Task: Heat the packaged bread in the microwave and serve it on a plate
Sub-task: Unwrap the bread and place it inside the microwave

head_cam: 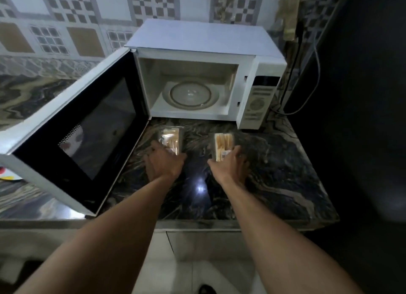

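Note:
Two clear packs of sliced bread lie on the dark marble counter in front of the microwave. My left hand grips the near end of the left bread pack. My right hand grips the near end of the right bread pack, which carries a white label. The microwave's door is swung wide open to the left. Its cavity holds only the glass turntable.
A patterned tile wall runs behind the counter. Cables hang at the microwave's right side beside a dark surface. A coloured item peeks out at the far left behind the door. The counter's front edge lies below my forearms.

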The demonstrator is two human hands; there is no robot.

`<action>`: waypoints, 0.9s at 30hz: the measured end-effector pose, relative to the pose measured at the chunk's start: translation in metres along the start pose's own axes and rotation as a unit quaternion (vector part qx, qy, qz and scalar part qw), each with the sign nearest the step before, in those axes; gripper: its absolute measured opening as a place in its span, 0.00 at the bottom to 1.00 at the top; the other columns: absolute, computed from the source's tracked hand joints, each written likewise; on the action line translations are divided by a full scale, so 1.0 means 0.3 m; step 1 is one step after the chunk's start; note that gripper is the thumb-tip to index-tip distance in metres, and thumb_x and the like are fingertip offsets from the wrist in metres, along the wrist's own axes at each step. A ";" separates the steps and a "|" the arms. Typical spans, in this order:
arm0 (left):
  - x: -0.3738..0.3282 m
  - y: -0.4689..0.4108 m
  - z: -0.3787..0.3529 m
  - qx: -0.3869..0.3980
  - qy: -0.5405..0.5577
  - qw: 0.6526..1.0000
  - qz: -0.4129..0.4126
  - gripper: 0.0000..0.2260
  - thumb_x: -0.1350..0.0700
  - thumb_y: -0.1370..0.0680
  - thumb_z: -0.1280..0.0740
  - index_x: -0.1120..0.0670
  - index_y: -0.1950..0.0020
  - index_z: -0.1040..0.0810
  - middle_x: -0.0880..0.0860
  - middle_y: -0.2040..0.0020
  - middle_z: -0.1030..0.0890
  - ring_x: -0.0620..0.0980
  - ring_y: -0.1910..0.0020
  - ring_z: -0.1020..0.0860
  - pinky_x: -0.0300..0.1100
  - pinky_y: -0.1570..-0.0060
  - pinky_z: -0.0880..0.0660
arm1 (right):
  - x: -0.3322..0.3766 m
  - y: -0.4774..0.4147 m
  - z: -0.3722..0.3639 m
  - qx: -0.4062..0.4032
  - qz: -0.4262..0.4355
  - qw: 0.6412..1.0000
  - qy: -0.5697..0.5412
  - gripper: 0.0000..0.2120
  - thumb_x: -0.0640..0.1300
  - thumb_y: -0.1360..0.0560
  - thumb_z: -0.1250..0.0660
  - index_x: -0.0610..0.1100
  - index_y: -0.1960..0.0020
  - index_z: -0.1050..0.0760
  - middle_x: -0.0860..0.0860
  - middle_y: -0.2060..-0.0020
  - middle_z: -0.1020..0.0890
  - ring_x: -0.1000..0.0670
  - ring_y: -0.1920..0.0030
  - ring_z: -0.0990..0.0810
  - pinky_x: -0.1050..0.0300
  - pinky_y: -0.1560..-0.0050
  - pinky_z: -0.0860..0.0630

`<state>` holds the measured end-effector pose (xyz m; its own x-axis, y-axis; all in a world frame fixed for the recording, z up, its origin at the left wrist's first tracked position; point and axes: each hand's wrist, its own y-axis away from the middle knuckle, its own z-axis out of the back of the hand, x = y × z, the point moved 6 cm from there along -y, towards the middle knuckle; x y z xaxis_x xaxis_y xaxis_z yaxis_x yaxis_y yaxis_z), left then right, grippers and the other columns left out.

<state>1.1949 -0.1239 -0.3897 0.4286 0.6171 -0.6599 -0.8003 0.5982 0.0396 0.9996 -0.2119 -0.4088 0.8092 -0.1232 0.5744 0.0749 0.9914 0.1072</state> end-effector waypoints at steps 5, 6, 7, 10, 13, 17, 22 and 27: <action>0.086 -0.018 -0.064 -0.013 -0.004 1.000 0.006 0.36 0.45 0.34 0.23 0.61 0.35 0.34 0.66 0.37 0.24 0.65 0.36 0.29 0.53 0.36 0.31 | -0.030 -0.012 -0.063 -0.010 0.024 0.999 0.044 0.42 0.62 0.34 0.26 0.43 0.31 0.41 0.36 0.34 0.29 0.35 0.33 0.31 0.40 0.35 0.33; 0.092 -0.020 -0.066 -0.018 -0.008 1.000 0.004 0.37 0.45 0.34 0.23 0.62 0.34 0.34 0.66 0.37 0.25 0.65 0.36 0.29 0.53 0.35 0.31 | -0.030 -0.014 -0.065 -0.010 0.026 0.999 0.047 0.42 0.62 0.33 0.26 0.43 0.31 0.41 0.36 0.33 0.29 0.34 0.33 0.32 0.41 0.35 0.34; 0.093 -0.022 -0.067 -0.021 -0.012 1.000 0.000 0.37 0.45 0.34 0.23 0.62 0.33 0.34 0.66 0.37 0.25 0.65 0.36 0.29 0.53 0.35 0.32 | -0.030 -0.020 -0.066 -0.008 0.028 0.999 0.046 0.42 0.62 0.33 0.25 0.43 0.31 0.41 0.36 0.33 0.29 0.34 0.33 0.32 0.41 0.35 0.34; 0.098 -0.031 -0.063 -0.031 -0.020 0.999 -0.005 0.36 0.46 0.33 0.23 0.61 0.34 0.34 0.66 0.38 0.24 0.65 0.36 0.28 0.53 0.36 0.32 | -0.023 -0.033 -0.066 0.000 0.035 0.998 0.042 0.41 0.61 0.34 0.24 0.44 0.32 0.40 0.37 0.34 0.29 0.34 0.33 0.31 0.41 0.35 0.33; 0.102 -0.035 -0.059 -0.039 -0.028 0.999 -0.011 0.35 0.46 0.33 0.23 0.62 0.35 0.34 0.66 0.38 0.24 0.65 0.37 0.28 0.53 0.35 0.32 | -0.023 -0.038 -0.068 -0.001 0.038 0.998 0.045 0.42 0.62 0.34 0.24 0.44 0.33 0.40 0.37 0.34 0.28 0.34 0.34 0.31 0.41 0.35 0.33; 0.103 -0.039 -0.057 -0.040 -0.029 0.999 -0.017 0.36 0.46 0.33 0.23 0.62 0.34 0.34 0.65 0.36 0.25 0.65 0.36 0.29 0.53 0.34 0.33 | -0.024 -0.036 -0.075 -0.005 0.039 0.998 0.039 0.42 0.63 0.35 0.24 0.44 0.33 0.41 0.37 0.34 0.29 0.34 0.34 0.30 0.41 0.36 0.32; 0.110 -0.044 -0.057 -0.031 -0.022 0.999 -0.022 0.37 0.46 0.33 0.22 0.61 0.34 0.35 0.65 0.36 0.25 0.64 0.35 0.29 0.52 0.33 0.33 | -0.026 -0.027 -0.076 -0.009 0.036 0.999 0.035 0.44 0.64 0.35 0.23 0.43 0.32 0.41 0.37 0.34 0.29 0.34 0.34 0.30 0.40 0.36 0.32; 0.112 -0.051 -0.061 -0.019 -0.033 0.999 -0.016 0.38 0.45 0.33 0.22 0.61 0.33 0.36 0.65 0.34 0.26 0.64 0.33 0.30 0.51 0.32 0.35 | -0.021 -0.029 -0.071 0.019 0.036 0.999 0.036 0.48 0.67 0.36 0.24 0.43 0.30 0.43 0.37 0.32 0.30 0.35 0.32 0.31 0.41 0.35 0.33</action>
<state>1.2140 -0.1217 -0.4263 0.4795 0.6317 -0.6091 -0.8009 0.5988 -0.0094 1.0061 -0.2188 -0.4306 0.8515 -0.0479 0.5221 -0.0051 0.9950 0.0996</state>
